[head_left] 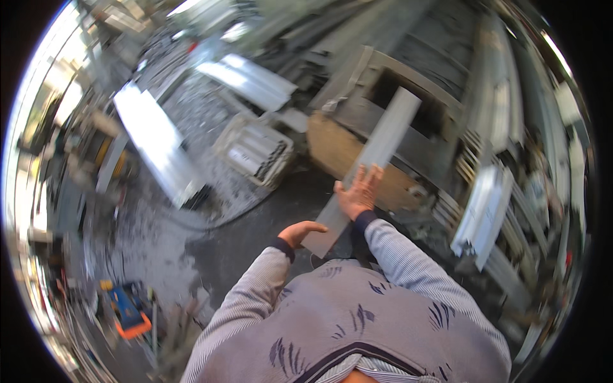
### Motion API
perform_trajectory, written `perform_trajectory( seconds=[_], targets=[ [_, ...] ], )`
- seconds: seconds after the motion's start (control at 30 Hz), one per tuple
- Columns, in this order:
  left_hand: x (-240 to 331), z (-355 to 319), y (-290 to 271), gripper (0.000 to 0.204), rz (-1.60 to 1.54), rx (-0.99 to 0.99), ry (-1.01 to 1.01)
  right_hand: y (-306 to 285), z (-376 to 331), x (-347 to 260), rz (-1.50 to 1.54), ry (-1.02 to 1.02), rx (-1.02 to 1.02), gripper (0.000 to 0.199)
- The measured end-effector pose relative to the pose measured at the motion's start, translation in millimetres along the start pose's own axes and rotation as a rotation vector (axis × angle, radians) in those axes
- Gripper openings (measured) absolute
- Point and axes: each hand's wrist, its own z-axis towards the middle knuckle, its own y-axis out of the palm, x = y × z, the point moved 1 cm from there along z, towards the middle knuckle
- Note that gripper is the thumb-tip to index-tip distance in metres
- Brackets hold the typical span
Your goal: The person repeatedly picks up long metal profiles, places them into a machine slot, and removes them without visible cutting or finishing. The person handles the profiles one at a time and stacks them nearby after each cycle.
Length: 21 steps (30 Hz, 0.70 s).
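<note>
A long, flat silver-grey metal profile slants from in front of my body up to the right. Its far end lies over the dark opening of a box-like stand. Around the profile's near end is my left hand, thumb on top, the other fingers mostly hidden at its side or underneath. Farther along, my right hand lies across the upper face with its fingers stretched out and spread.
A light plastic crate of short metal pieces stands left of the stand. Shiny profile bundles lie left and behind. Another bundle leans at right. A blue and orange tool sits lower left. A thin hose curves across the floor.
</note>
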Motion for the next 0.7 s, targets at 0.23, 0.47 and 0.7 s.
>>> perform_trajectory(
  seconds=[0.23,0.47,0.7],
  targets=[
    [-42.3,-9.7,-7.6,0.050,0.010,0.057,-0.053,-2.1,-45.1,-3.0,-0.086,0.050,-0.071,0.100],
    [-52.3,-24.2,-0.5,0.074,-0.068,-0.027,-0.024,-11.1,-54.4,25.9,-0.006,-0.047,-0.162,0.094],
    [-49.2,-40.6,1.3,0.083,0.047,-0.032,0.010,9.2,-51.8,73.6,1.058,0.317,-0.044,0.070]
  ],
)
